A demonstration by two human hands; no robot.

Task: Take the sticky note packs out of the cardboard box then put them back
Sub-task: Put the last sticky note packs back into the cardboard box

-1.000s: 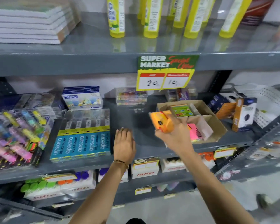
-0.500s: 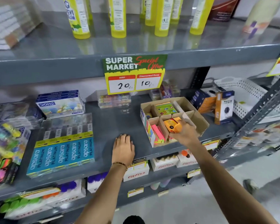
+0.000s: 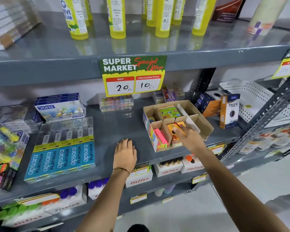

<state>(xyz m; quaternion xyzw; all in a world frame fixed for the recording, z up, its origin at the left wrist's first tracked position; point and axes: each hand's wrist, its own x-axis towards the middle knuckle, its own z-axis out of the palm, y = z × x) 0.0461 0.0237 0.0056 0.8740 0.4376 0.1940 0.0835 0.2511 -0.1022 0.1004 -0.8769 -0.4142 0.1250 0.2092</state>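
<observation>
An open cardboard box (image 3: 206,129) with dividers stands on the grey middle shelf, right of centre. Its compartments hold a green sticky note pack (image 3: 169,112) at the back and pink packs (image 3: 160,136) standing on edge at the front left. An orange pack (image 3: 172,128) sits in the middle front compartment. My right hand (image 3: 190,138) reaches into the box, fingers stretched out, their tips resting on the orange pack. My left hand (image 3: 125,154) lies flat, palm down, on the bare shelf left of the box and holds nothing.
Blue apsara pencil boxes (image 3: 62,156) and a DOMS box (image 3: 60,109) lie to the left. Trio boxes (image 3: 229,111) and a white basket (image 3: 251,97) stand right of the cardboard box. A slanted metal brace (image 3: 264,118) crosses at right. Yellow bottles (image 3: 117,17) line the upper shelf.
My right hand carried the orange pack from the air down into the box's middle compartment, and its fingers have since loosened. My left hand stayed flat on the shelf. The camera drifted right.
</observation>
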